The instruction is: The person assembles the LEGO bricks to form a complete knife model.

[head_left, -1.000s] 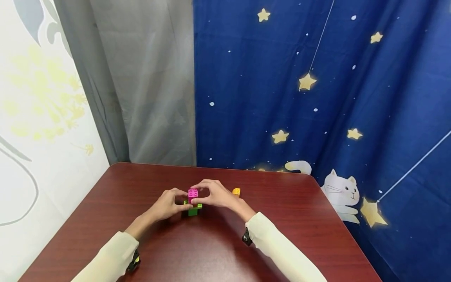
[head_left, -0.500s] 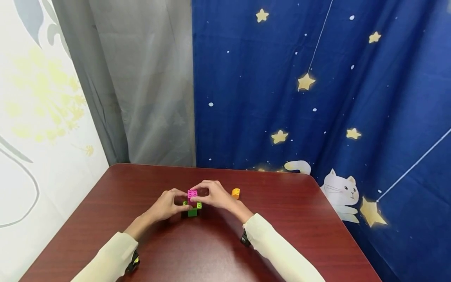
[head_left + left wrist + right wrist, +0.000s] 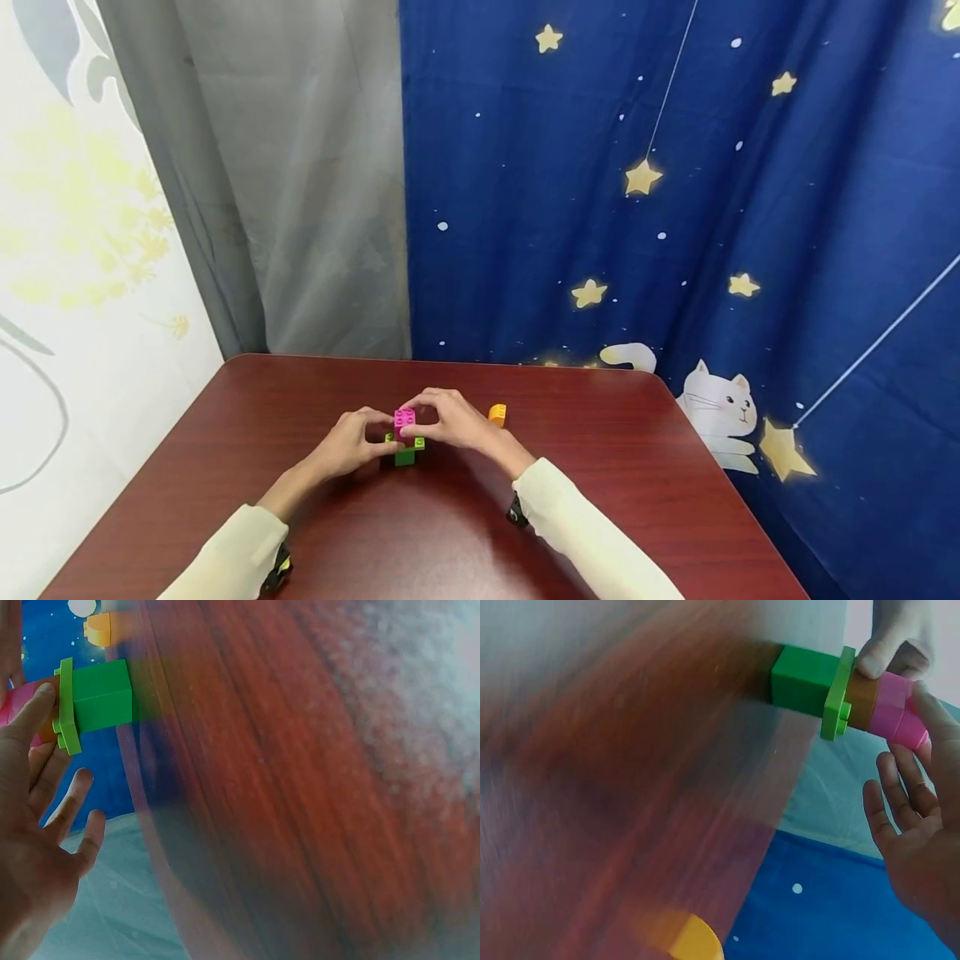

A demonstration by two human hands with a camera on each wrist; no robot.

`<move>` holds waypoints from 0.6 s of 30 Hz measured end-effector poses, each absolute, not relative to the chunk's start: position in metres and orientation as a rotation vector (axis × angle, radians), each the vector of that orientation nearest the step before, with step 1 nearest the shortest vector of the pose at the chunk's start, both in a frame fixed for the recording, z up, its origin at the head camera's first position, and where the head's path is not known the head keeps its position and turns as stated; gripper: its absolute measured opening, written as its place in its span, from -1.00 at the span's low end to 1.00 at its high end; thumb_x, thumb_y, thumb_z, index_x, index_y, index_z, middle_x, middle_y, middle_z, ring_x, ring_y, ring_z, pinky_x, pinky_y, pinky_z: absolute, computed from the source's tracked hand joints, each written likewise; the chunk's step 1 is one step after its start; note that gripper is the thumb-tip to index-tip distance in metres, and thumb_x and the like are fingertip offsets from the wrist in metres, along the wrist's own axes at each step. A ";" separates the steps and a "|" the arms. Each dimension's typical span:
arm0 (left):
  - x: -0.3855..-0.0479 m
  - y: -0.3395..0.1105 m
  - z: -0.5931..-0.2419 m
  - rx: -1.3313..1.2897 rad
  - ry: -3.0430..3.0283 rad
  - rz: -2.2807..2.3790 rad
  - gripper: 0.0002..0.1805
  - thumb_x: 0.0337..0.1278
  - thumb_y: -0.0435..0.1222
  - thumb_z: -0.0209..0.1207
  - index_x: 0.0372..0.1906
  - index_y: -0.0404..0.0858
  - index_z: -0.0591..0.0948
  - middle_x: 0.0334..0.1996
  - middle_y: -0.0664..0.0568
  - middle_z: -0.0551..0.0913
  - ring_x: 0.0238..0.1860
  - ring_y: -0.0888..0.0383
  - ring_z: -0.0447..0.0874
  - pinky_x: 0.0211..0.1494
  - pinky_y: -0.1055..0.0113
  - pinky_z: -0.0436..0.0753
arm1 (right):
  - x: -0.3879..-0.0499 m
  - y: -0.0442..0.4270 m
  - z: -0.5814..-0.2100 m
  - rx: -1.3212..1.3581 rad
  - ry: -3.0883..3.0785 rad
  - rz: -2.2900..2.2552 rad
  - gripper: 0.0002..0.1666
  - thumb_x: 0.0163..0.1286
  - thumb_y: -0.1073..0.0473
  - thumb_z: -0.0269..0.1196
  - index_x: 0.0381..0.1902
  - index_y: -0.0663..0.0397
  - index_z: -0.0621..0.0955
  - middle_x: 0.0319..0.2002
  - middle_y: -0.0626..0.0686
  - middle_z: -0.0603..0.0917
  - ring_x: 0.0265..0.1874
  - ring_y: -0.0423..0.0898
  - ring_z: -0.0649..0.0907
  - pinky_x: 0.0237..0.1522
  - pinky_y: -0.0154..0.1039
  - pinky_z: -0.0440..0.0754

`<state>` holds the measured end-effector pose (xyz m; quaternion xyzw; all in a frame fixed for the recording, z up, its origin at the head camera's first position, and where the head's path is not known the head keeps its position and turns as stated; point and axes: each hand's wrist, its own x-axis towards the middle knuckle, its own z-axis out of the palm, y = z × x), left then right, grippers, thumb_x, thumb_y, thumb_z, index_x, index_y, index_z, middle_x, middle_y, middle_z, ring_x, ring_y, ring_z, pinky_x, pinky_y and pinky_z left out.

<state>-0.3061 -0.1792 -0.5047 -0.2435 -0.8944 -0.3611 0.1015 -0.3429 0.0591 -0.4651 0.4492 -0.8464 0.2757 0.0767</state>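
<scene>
Only the head view had shifted slightly; both hands and the stack had kept their places on the worktop. Left hand pinched the brown brick; right hand pinched the pink bricks at the stack's twelve o'clock. Beneath were the lime plate and green brick. Uneven pressure seemed likely to tip the narrow base or pry a joint apart. Fingers partly covered the upper joints, so full seating couldn't be judged. One orange brick, between two and three o'clock of the stack, was cut off in the right wrist view.
</scene>
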 end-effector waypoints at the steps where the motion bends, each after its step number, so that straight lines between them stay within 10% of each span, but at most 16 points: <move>1: -0.306 -0.180 -0.505 -0.718 -2.643 -1.071 -0.59 0.06 -0.07 0.55 -0.03 -0.19 0.79 -0.13 0.05 0.77 -0.05 0.05 0.69 0.05 -0.01 0.70 | -0.342 0.059 -0.466 1.345 -2.532 0.854 -0.59 0.37 -0.03 0.47 0.11 -0.05 0.74 -0.04 -0.10 0.74 -0.03 -0.11 0.71 0.11 -0.22 0.65; 18: -0.306 -0.178 -0.507 -0.725 -2.646 -1.116 -0.56 0.06 -0.02 0.54 -0.01 -0.15 0.79 -0.14 0.11 0.75 -0.06 0.07 0.68 0.04 0.00 0.71 | -0.345 0.053 -0.469 1.254 -2.556 0.997 -0.65 0.33 -0.14 0.48 -0.01 -0.16 0.78 -0.08 -0.22 0.75 -0.05 -0.28 0.68 0.10 -0.24 0.64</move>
